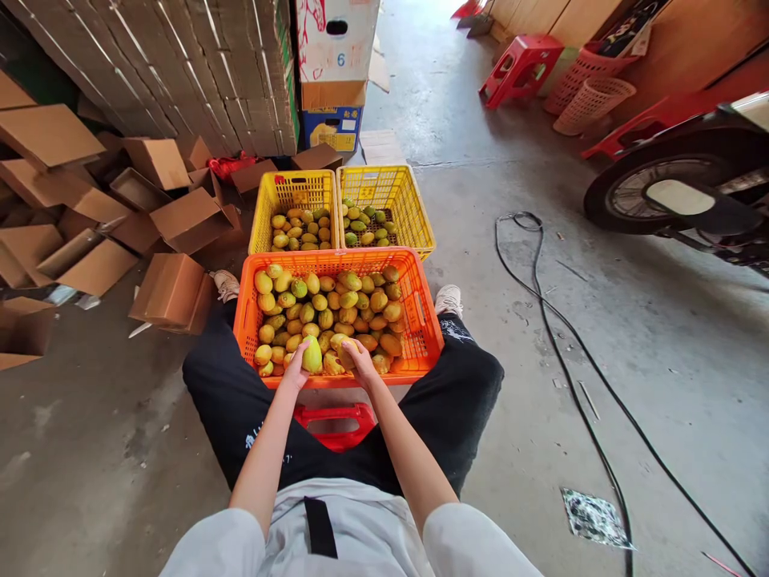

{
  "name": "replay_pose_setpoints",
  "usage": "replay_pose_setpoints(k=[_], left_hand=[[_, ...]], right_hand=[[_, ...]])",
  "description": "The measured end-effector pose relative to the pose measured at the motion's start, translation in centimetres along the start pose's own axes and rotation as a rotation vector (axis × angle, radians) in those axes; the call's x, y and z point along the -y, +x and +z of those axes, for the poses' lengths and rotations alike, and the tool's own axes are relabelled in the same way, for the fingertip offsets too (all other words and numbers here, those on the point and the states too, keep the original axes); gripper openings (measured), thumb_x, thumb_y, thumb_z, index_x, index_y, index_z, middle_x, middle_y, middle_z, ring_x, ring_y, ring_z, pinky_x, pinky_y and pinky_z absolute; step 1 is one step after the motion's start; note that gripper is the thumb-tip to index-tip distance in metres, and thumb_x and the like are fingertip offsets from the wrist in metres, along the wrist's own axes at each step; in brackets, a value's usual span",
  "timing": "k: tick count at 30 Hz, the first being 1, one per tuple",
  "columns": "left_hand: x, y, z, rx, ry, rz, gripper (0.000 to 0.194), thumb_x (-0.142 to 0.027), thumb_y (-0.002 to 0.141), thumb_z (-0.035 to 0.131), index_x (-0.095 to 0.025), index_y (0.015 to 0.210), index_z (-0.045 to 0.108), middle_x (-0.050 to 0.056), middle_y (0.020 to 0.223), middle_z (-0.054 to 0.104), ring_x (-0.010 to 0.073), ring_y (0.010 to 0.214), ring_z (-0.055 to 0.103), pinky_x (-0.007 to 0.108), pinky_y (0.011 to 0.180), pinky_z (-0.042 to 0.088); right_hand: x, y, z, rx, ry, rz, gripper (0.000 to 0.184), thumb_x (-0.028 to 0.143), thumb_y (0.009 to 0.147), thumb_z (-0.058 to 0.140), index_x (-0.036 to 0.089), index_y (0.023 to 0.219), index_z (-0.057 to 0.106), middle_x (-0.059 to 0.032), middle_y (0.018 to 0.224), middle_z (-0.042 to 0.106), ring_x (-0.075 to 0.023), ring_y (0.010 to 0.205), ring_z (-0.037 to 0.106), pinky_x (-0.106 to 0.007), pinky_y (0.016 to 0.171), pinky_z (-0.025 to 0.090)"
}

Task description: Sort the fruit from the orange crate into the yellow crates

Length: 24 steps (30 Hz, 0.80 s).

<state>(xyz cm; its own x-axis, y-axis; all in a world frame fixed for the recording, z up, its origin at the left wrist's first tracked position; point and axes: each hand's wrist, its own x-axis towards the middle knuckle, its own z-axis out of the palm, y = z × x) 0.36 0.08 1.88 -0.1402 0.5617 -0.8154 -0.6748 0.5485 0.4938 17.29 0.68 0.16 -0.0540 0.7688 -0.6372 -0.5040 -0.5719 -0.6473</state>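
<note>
Floor (541, 417): grey concrete
Left hand (296, 372): gripping a yellow-green oval fruit (313, 356)
Right hand (362, 364): gripping a yellowish oval fruit (346, 354)
Both held fruits: over an orange rectangular plastic crate (425, 332)

The far floor (414, 96) is washed out by pale light, the cartons (171, 290) at left are more dimly lit, and the edges are visibly stretched.

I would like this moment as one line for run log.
left hand: holds greenish fruit; right hand: holds yellowish fruit; both: near side of orange crate with more fruit; beyond: two yellow crates with fruit
</note>
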Motion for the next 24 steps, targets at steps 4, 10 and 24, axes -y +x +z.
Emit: replay_pose_setpoints(k=[4,10,24], left_hand=[[-0.2,-0.3,0.2,0.029,-0.024,-0.023,0.024,-0.033,0.082,0.077,-0.015,0.097,0.069,0.008,0.083,0.076,0.0221,0.081,0.076,0.028,0.069,0.063],[-0.6,-1.1,0.5,0.162,-0.045,-0.105,0.037,-0.045,0.097,0.056,-0.013,0.108,0.069,0.013,0.091,0.077,0.0244,0.082,0.077,0.033,0.071,0.065],[-0.4,-0.9,0.2,0.204,0.003,-0.072,0.034,-0.03,0.078,0.085,-0.015,0.098,0.062,0.014,0.095,0.075,0.0281,0.091,0.076,0.037,0.077,0.066]], right_hand=[[0.1,0.0,-0.1,0.0,-0.026,-0.02,0.039,0.041,0.06,0.085,0.021,0.089,0.068,-0.0012,0.079,0.07,-0.0176,0.069,0.065,-0.028,0.057,0.056],[0.2,0.0,-0.1,-0.034,-0.018,-0.043,0.026,0.043,0.067,0.076,0.022,0.079,0.066,-0.0014,0.076,0.07,-0.0179,0.073,0.065,-0.024,0.057,0.052],[0.3,0.0,0.3,-0.057,-0.034,-0.022,0.029,0.048,0.073,0.076,0.024,0.082,0.064,-0.0032,0.081,0.071,-0.0239,0.089,0.07,-0.029,0.064,0.057]])
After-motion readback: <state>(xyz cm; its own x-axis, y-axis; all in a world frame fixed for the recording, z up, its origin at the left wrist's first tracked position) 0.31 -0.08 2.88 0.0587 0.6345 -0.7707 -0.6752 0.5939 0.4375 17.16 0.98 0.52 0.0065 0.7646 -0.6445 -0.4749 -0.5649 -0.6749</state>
